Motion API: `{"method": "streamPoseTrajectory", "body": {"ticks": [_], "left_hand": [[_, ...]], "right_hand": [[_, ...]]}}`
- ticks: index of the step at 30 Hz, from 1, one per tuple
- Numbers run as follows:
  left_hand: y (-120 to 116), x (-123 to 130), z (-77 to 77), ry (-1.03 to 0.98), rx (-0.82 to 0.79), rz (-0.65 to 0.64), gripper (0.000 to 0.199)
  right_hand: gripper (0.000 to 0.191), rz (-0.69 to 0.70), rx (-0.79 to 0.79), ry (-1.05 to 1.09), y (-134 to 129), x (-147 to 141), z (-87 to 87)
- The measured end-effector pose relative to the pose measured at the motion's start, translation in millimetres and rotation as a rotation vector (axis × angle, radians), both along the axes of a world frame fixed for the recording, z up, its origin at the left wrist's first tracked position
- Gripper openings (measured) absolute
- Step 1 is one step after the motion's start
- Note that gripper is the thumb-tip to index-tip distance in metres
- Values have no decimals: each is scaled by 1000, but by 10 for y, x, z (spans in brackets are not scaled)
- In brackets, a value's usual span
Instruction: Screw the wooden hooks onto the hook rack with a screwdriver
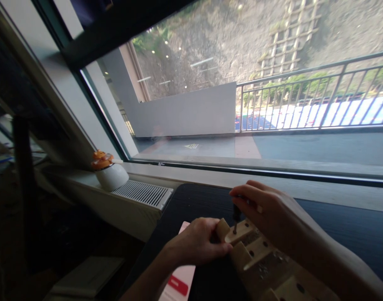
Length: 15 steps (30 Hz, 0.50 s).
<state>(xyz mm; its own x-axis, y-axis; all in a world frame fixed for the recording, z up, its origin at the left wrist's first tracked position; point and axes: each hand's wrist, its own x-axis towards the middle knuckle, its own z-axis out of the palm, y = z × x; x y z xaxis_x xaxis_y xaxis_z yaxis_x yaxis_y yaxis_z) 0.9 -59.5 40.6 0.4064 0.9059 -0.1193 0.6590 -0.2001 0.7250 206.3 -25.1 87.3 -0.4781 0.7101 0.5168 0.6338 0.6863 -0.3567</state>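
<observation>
My right hand (266,211) grips a screwdriver (236,214) by its dark handle from above. The shaft points down, its tip at a hole near the rounded end of a pale wooden strip (245,229). My left hand (199,241) pinches the left end of the same wooden assembly, fingers behind and thumb in front. Further wooden strips with dark round holes, one of them a front strip (257,252), run toward the lower right. Small shiny metal pieces (263,271), probably screws, lie between the strips. My right forearm hides part of the wood.
Beneath my left forearm a phone-like lit pink screen (182,276) lies on the black table (174,211). A white dome-shaped object with an orange top (111,173) stands on the ledge beside a vent grille (144,193). A large window (191,113) rises behind the table.
</observation>
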Motion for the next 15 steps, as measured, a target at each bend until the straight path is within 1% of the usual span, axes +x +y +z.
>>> {"method": "streamPoseTrajectory", "body": {"ticks": [3,7,10,12,15], "left_hand": [[-2,2,-1,2,-10,0,19],[-3,0,-6,17,-8,4,20],[-1,-1,-4,21,-4,4,20],[0,-2,-1,18,1,-1,20],[-3,-3,3,16,5,1,20]], "right_hand": [[20,2,-19,1,0,13,23],[22,111,-65,12,-44,12,41],[29,167,-54,9,-63,-8,11],[32,179,-38,6,-61,-19,-12],[31,172,-26,11,-41,-13,-17]]}}
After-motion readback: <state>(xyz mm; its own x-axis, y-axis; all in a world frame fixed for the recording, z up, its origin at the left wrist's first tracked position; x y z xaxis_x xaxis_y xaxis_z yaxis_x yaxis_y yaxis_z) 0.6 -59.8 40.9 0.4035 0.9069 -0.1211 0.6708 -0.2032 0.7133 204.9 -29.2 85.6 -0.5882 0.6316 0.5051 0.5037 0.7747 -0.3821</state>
